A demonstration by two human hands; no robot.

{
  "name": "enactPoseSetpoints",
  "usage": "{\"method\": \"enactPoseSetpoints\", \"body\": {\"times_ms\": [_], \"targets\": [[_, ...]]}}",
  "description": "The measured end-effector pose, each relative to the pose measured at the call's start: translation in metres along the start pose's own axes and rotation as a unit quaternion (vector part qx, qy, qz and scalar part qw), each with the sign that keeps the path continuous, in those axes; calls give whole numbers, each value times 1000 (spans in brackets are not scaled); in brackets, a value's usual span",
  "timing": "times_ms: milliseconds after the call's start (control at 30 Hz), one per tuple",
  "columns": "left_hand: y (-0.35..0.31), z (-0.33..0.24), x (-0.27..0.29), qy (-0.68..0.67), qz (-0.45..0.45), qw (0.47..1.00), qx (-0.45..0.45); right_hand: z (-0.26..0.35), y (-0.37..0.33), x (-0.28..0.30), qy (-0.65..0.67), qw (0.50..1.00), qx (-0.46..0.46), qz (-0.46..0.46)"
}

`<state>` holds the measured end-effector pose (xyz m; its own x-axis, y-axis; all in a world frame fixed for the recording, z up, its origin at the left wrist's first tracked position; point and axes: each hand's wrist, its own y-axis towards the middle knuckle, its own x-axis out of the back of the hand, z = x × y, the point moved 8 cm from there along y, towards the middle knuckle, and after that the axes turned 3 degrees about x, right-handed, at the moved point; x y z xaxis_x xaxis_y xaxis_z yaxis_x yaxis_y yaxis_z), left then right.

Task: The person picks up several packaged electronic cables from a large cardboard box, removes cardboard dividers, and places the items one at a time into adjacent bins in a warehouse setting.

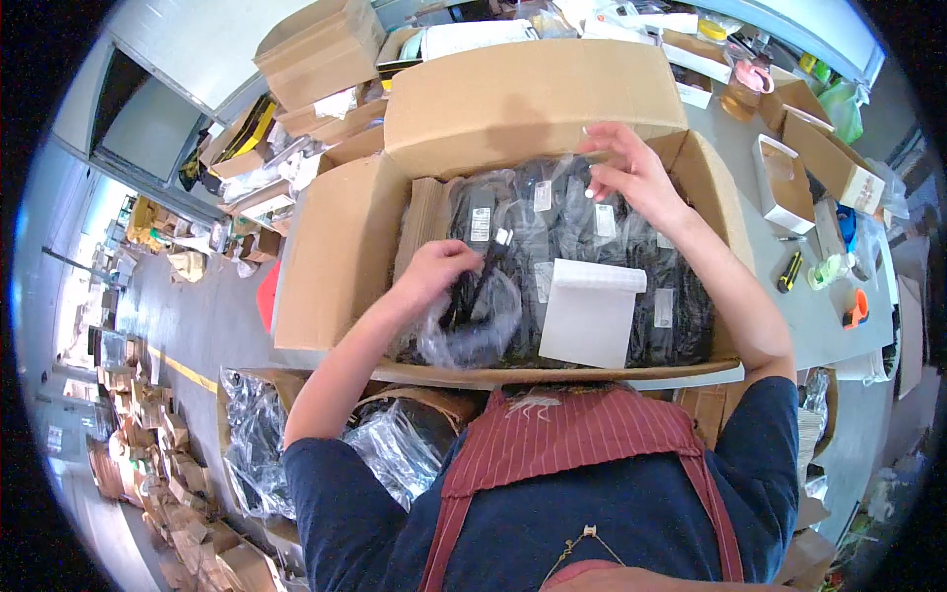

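Note:
My left hand [441, 271] has its fingers closed on a clear plastic bag [473, 331] with something black inside. A black cable with a white end [503, 238] sticks up beside those fingers. Over the far right part of the open cardboard box [533, 99], my right hand [631, 178] is raised with its fingers apart. Its fingertips are close to the clear film of the packs below, and I see nothing held in them. Black items in clear bags with white labels [605, 223] fill the box in rows. A white paper strip with a curled edge [592, 314] lies on top of them.
Cardboard dividers [422, 222] stand along the box's left inner side. On the table to the right are a yellow-black utility knife [790, 271], an orange tape dispenser [855, 310] and an open white box [784, 183]. Plastic-lined cartons [258, 444] stand below, in front of the table.

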<state>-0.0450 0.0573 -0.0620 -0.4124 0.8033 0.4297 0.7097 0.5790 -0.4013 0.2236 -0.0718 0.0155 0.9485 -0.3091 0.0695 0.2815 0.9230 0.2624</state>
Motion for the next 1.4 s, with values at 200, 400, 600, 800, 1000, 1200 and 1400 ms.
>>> {"method": "enactPoseSetpoints", "body": {"times_ms": [200,400,600,800,1000,1200,1400], "targets": [[-19,-66,-61,238,68,961,-123,9,-3,-13,86,995,-2,50],[-18,-53,-81,133,273,950,-68,4,-4,-21,99,991,-20,86],[-31,-58,-85,28,367,905,-212,9,-4,-24,119,989,-23,79],[-39,-65,-81,-53,448,890,-62,16,-6,-31,122,985,-27,118],[-16,-54,-56,-42,301,951,-62,11,-7,-26,110,989,-29,98],[-7,-70,-35,-44,86,991,-96,24,-1,-14,52,998,3,18],[-10,-83,-46,32,11,985,-168,46,-20,-48,-93,991,97,22]]}}
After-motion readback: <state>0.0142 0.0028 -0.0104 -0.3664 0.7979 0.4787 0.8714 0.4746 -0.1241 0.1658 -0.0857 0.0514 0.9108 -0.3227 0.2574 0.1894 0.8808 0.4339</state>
